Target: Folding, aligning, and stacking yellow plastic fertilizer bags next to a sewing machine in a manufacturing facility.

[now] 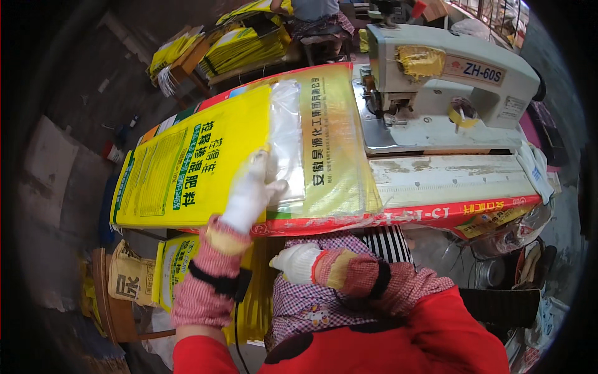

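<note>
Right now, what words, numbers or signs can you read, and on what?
I won't copy wording, just place it.
Yellow bag: large black characters; fine green print too small.
Gold sheet: black line; a finer line, too small.
Sewing machine: bold dark letters and numbers; small label unreadable.
Red table edge: pale lettering, blurred.
Brown sack: a large dark character.

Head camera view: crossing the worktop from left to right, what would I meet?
Yellow bag → clear plastic → gold bag → sewing machine. The gloved left hand overlaps the first two, so it is left out.
</note>
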Motion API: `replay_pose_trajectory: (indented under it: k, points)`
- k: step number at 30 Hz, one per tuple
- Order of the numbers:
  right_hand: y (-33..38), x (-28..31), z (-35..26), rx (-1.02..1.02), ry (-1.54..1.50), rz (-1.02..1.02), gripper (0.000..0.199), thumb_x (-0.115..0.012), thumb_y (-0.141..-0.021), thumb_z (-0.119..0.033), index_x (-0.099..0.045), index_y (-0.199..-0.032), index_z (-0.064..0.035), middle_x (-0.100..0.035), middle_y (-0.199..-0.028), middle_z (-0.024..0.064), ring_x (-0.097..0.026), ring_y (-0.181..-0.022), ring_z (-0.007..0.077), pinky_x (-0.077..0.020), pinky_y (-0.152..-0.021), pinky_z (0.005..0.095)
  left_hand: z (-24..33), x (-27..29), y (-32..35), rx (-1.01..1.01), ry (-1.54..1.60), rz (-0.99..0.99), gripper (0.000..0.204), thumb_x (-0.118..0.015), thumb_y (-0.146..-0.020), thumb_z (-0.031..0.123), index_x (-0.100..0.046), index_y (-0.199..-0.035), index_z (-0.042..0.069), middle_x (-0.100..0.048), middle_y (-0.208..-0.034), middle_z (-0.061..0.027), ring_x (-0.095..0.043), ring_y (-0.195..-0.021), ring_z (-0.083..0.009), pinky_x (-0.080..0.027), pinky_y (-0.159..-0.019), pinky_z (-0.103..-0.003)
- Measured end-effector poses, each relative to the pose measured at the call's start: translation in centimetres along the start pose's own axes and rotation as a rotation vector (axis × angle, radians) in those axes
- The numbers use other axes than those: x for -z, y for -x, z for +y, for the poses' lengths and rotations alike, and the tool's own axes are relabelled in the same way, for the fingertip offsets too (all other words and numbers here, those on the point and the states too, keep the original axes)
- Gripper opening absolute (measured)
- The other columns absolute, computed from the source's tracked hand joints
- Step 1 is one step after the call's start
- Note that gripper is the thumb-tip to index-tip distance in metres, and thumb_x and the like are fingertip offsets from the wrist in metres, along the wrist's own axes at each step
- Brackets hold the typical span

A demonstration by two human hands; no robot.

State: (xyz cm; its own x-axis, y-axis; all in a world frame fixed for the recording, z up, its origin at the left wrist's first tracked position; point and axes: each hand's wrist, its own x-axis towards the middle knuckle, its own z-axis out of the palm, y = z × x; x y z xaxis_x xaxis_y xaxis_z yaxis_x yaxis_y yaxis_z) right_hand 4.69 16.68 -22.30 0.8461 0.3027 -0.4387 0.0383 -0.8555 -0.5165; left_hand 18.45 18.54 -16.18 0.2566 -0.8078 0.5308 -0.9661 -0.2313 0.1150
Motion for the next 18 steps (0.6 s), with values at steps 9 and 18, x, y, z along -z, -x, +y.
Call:
replay_pose_trajectory:
  k: [9,18]
  points:
    - [6.4,4.2,4.0,-0.030,-0.678,0.815,0.031,-0.054,-0.081,-0.028,-0.061,-0.108,-0.0148,-0.063,-0.099,0.0144,-0.059,-0.094,0.0326,-0.0462,-0.081,0.0407,0.0,0.2,2.3,0.163,0.038,-0.177,0.011,-0.058,-0.078,0.011,-0.063,-0.085,0.004,-0.061,-0.081,-0.0165,-0.059,-0.078,-0.0344,-0.047,-0.070,-0.039]
    - [0.6,7.7,8.8,-0.132,-1.210,0.668,0.024,-0.057,-0.087,-0.022,-0.061,-0.093,0.0005,-0.060,-0.074,0.0045,-0.056,-0.062,0.0115,-0.0469,-0.052,0.0267,2.4,2.8,2.6,0.051,-0.057,-0.238,0.013,-0.061,-0.075,0.009,-0.063,-0.087,0.005,-0.059,-0.077,-0.0124,-0.059,-0.071,-0.0302,-0.047,-0.062,-0.036]
